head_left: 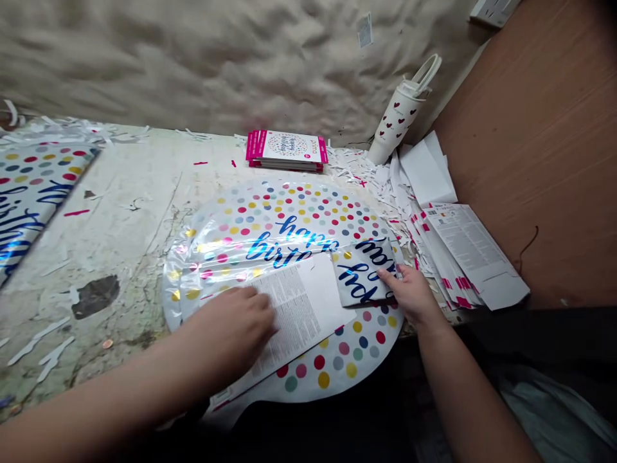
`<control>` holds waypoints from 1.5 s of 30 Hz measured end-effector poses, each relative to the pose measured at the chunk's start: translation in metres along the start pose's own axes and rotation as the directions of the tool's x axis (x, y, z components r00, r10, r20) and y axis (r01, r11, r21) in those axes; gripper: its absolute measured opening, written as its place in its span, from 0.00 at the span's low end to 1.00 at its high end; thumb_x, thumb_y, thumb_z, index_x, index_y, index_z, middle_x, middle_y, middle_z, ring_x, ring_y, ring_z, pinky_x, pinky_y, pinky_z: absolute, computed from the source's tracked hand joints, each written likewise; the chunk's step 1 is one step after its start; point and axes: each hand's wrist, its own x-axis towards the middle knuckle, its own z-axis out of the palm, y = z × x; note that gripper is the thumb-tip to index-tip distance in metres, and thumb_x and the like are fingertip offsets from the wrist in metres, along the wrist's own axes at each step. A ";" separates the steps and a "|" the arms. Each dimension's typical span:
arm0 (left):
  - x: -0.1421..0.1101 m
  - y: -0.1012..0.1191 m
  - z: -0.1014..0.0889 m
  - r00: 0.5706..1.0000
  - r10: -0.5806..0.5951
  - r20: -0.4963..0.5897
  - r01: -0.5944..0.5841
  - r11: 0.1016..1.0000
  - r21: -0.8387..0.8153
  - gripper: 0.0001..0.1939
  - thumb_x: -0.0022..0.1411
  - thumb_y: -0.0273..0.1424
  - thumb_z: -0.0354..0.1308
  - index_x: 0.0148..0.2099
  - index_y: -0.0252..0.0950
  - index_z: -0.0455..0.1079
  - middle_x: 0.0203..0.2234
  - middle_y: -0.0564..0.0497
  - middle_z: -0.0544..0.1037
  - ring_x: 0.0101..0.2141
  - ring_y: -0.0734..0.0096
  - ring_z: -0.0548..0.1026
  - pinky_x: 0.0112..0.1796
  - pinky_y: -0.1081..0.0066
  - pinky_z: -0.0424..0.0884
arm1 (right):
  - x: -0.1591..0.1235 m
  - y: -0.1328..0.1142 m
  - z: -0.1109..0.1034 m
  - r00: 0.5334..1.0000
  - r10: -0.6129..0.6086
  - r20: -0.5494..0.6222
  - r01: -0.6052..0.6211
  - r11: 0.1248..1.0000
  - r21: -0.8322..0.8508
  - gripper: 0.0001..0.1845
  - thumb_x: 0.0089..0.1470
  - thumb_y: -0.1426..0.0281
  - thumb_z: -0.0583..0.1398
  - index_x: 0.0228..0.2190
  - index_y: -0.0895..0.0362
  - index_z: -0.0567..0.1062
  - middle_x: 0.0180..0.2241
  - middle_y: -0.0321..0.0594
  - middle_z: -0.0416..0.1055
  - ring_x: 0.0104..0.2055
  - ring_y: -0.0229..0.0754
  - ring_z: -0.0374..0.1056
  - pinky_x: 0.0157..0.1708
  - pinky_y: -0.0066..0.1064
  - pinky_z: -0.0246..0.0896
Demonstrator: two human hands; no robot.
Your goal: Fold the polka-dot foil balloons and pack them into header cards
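A round foil balloon (284,222) lies flat on the table, printed with coloured dots and blue "happy birthday" lettering. One part of it is folded over as a flap (361,276). My left hand (231,334) rests palm down on a printed paper sheet (301,308) lying across the balloon, with the sheet's lower part partly hidden. My right hand (407,292) presses its fingers on the folded flap, near the balloon's right edge.
A pink-edged stack of packaged balloons (286,151) stands at the back. Another foil balloon (33,193) lies at the left edge. White paper scraps (371,175), printed sheets (465,247) and a heart-patterned white bag (398,119) lie to the right, beside a brown board (530,148).
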 end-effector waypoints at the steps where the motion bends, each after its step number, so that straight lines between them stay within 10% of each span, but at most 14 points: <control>1: 0.019 0.006 -0.002 0.997 0.045 0.067 -0.047 0.998 0.030 0.14 0.61 0.28 0.44 0.30 0.36 0.71 0.26 0.46 0.74 0.29 0.63 0.70 0.32 0.65 0.66 | -0.003 -0.002 0.004 0.999 -0.018 -0.034 0.017 1.000 -0.024 0.21 0.43 0.56 0.63 0.34 0.59 0.75 0.33 0.44 0.77 0.38 0.49 0.72 0.39 0.40 0.67; 8: 0.089 0.003 0.019 0.938 0.339 -0.075 -0.334 0.940 0.066 0.07 0.55 0.31 0.49 0.35 0.34 0.66 0.34 0.44 0.70 0.37 0.60 0.66 0.42 0.61 0.61 | -0.040 -0.012 0.030 0.968 -0.153 -0.197 0.121 0.979 -0.166 0.17 0.46 0.57 0.62 0.32 0.58 0.76 0.34 0.44 0.77 0.39 0.49 0.72 0.43 0.39 0.65; 13: 0.078 -0.002 0.011 0.925 0.360 -0.121 -0.351 0.932 0.090 0.06 0.55 0.30 0.47 0.34 0.35 0.64 0.29 0.48 0.70 0.33 0.63 0.66 0.43 0.60 0.58 | -0.049 -0.016 0.026 0.998 -0.009 0.059 0.004 0.997 0.082 0.18 0.44 0.60 0.65 0.36 0.59 0.75 0.34 0.44 0.77 0.37 0.48 0.72 0.40 0.38 0.67; 19: 0.073 0.004 0.008 0.889 0.437 -0.136 -0.422 0.898 0.127 0.06 0.56 0.32 0.48 0.32 0.36 0.64 0.29 0.49 0.70 0.33 0.64 0.64 0.43 0.60 0.56 | -0.037 -0.033 0.026 0.902 0.140 0.408 -0.211 0.969 0.133 0.21 0.42 0.62 0.66 0.36 0.61 0.74 0.33 0.43 0.76 0.34 0.46 0.72 0.35 0.35 0.68; 25: 0.072 0.008 0.009 0.900 0.419 -0.122 -0.411 0.908 0.086 0.05 0.56 0.31 0.49 0.34 0.35 0.64 0.31 0.48 0.70 0.35 0.64 0.64 0.44 0.60 0.55 | -0.032 -0.044 0.044 0.874 0.093 0.478 -0.269 0.910 0.315 0.16 0.47 0.61 0.62 0.36 0.56 0.71 0.29 0.37 0.74 0.29 0.39 0.71 0.31 0.32 0.67; 31: 0.074 0.008 0.004 0.912 0.400 -0.089 -0.394 0.915 0.085 0.06 0.56 0.30 0.48 0.35 0.34 0.64 0.32 0.46 0.70 0.36 0.62 0.64 0.43 0.59 0.55 | -0.028 -0.048 0.062 0.965 -0.016 0.261 -0.028 0.986 0.166 0.13 0.43 0.64 0.64 0.30 0.57 0.69 0.21 0.30 0.68 0.22 0.32 0.64 0.23 0.24 0.60; 35: 0.073 0.006 -0.002 0.911 0.404 -0.087 -0.398 0.914 0.077 0.07 0.56 0.30 0.47 0.35 0.34 0.64 0.32 0.45 0.69 0.36 0.61 0.63 0.43 0.58 0.55 | -0.029 -0.060 0.064 0.834 -0.045 0.550 0.074 0.997 -0.030 0.06 0.46 0.69 0.59 0.22 0.58 0.71 0.16 0.30 0.64 0.17 0.31 0.58 0.18 0.23 0.54; 37: 0.071 0.005 -0.007 0.917 0.385 -0.105 -0.378 0.922 0.081 0.07 0.56 0.29 0.46 0.35 0.34 0.64 0.32 0.45 0.69 0.36 0.61 0.63 0.43 0.58 0.56 | -0.032 -0.065 0.059 0.846 -0.116 0.521 0.157 0.987 -0.036 0.04 0.46 0.70 0.59 0.24 0.58 0.74 0.20 0.33 0.68 0.23 0.35 0.64 0.24 0.26 0.60; 41: 0.066 0.007 -0.021 0.933 0.261 -0.248 -0.236 0.963 0.127 0.08 0.58 0.29 0.44 0.33 0.34 0.63 0.30 0.45 0.68 0.35 0.60 0.63 0.41 0.57 0.58 | -0.043 -0.068 0.054 0.957 -0.244 0.159 0.217 0.961 0.169 0.27 0.41 0.68 0.65 0.46 0.52 0.69 0.39 0.39 0.73 0.41 0.42 0.68 0.41 0.33 0.64; 45: 0.057 0.013 -0.034 0.821 0.109 -0.560 -0.093 0.994 0.057 0.09 0.59 0.28 0.47 0.43 0.35 0.63 0.44 0.41 0.68 0.48 0.55 0.62 0.49 0.53 0.56 | -0.051 -0.067 0.067 0.921 -0.255 0.293 0.103 0.888 0.448 0.20 0.45 0.64 0.64 0.42 0.53 0.70 0.41 0.41 0.73 0.46 0.46 0.68 0.48 0.38 0.62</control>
